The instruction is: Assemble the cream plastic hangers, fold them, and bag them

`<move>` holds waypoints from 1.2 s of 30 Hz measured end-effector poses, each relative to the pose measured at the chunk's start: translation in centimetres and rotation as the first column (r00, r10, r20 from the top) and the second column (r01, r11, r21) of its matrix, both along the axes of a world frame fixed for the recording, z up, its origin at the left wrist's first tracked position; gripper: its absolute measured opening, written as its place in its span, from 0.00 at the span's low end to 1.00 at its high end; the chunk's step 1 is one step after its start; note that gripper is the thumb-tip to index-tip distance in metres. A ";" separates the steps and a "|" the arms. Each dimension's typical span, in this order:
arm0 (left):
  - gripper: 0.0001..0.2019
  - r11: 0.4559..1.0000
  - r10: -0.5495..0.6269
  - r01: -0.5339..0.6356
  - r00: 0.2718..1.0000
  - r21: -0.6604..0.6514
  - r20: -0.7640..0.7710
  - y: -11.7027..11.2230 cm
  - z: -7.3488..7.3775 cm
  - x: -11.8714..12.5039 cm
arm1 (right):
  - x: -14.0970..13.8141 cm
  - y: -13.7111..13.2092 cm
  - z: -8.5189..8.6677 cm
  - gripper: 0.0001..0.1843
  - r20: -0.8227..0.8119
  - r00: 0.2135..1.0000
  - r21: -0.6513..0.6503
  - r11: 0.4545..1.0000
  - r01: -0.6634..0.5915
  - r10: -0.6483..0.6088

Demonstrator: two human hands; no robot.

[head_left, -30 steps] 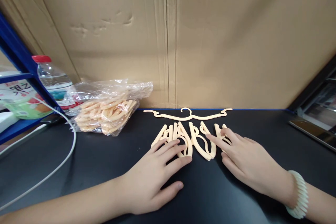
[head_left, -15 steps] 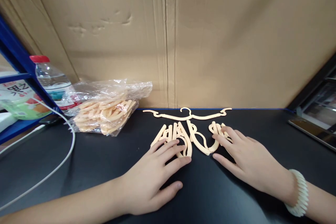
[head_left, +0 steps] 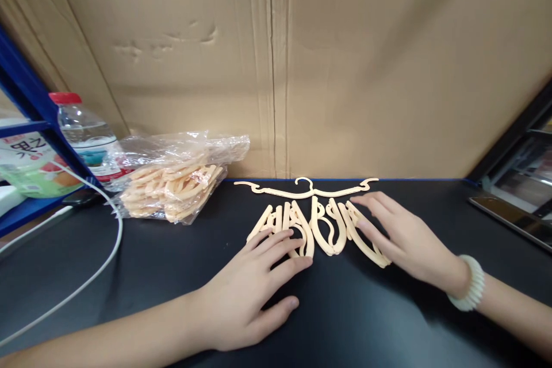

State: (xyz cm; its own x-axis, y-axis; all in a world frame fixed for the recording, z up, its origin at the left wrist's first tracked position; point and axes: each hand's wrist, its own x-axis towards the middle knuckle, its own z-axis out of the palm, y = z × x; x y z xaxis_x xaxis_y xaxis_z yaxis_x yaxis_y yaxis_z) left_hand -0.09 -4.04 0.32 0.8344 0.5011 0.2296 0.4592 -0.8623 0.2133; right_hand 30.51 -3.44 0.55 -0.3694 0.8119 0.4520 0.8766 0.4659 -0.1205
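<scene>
1. My worktop [head_left: 150,276] is matte black with a blue back edge.
2. Creased brown cardboard sheets [head_left: 366,69] stand as the wall behind it.
3. Blue shelf frame [head_left: 26,83] at my left; dark metal frame [head_left: 511,138] at my right.
4. Even, soft lighting.

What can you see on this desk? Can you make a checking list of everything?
Surface: black table, mostly bare in front.
Job's things: cream folded hangers lie in a row; one unfolded hanger lies flat behind them.
Clutter: plastic bag of hangers, water bottle.
Hands: left hand flat, fingers on the row; right hand flat against the row's right end. Neither grips anything.
Cables: white cable curves across the left side.
Surroundings: cardboard wall, blue shelf.
</scene>
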 end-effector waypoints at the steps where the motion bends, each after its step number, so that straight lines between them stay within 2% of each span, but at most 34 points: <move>1: 0.26 1.000 0.000 0.000 1.000 0.000 0.006 0.0 0.0 0.0 | 0.8 0.8 -0.1 0.20 -0.021 1.000 0.011 1.000 -0.005 0.005; 6: 0.26 1.000 0.003 -0.003 0.999 -0.001 0.044 0.0 0.0 0.0 | 4.0 5.0 -1.9 0.22 0.033 0.997 -0.013 0.997 -0.073 0.074; 10: 0.26 0.999 -0.032 0.032 0.999 -0.021 0.011 0.3 0.3 -0.1 | 4.6 6.6 -3.0 0.25 0.066 0.991 -0.078 0.991 -0.112 0.117; 14: 0.24 1.000 -0.018 0.018 0.999 0.003 0.037 0.2 0.2 0.1 | 4.5 7.0 -3.1 0.24 0.036 0.991 -0.100 0.987 -0.128 0.132; 18: 0.24 0.999 -0.005 0.002 0.997 0.037 0.080 -0.1 -0.2 0.2 | 4.5 7.0 -2.7 0.20 0.004 0.996 -0.052 0.995 -0.086 0.086; 22: 0.24 0.991 -0.079 0.068 0.992 0.112 0.102 -0.4 -0.2 0.0 | 4.1 7.0 -2.3 0.11 -0.034 0.996 -0.023 0.996 -0.086 0.085; 25: 0.23 0.977 -0.151 0.129 0.981 0.169 0.121 -0.5 -0.1 -0.1 | 3.7 6.7 -2.0 0.10 -0.088 0.992 0.007 0.995 -0.095 0.095; 29: 0.21 0.971 -0.195 0.163 0.963 0.175 0.186 -0.8 0.2 0.1 | 3.4 6.3 -1.6 0.08 -0.157 0.987 0.095 0.995 -0.030 0.044; 31: 0.20 0.979 -0.172 0.134 0.947 0.154 0.270 -0.8 0.3 0.1 | 3.4 5.9 -1.3 0.08 -0.177 0.984 0.131 0.991 -0.006 0.029; 33: 0.19 0.992 -0.096 0.057 0.920 0.112 0.380 -0.5 0.3 0.1 | 3.4 5.4 -0.9 0.08 -0.199 0.979 0.180 0.984 0.006 0.031; 35: 0.16 0.995 0.081 -0.097 0.855 0.004 0.512 0.0 0.3 0.0 | 3.3 4.7 -0.6 0.07 -0.224 0.974 0.247 0.969 0.028 0.029; 36: 0.15 0.979 0.198 -0.184 0.793 -0.084 0.575 0.4 0.3 -0.1 | 3.3 4.3 -0.4 0.06 -0.236 0.971 0.280 0.959 0.044 0.024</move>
State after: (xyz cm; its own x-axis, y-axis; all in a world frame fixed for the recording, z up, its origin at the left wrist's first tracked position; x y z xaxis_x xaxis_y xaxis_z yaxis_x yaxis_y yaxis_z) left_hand -0.18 -3.68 0.60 0.4367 0.6473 0.6247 0.3991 -0.7618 0.5103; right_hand 33.78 0.89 0.12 -0.2176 0.6423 0.7349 0.8439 0.5022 -0.1891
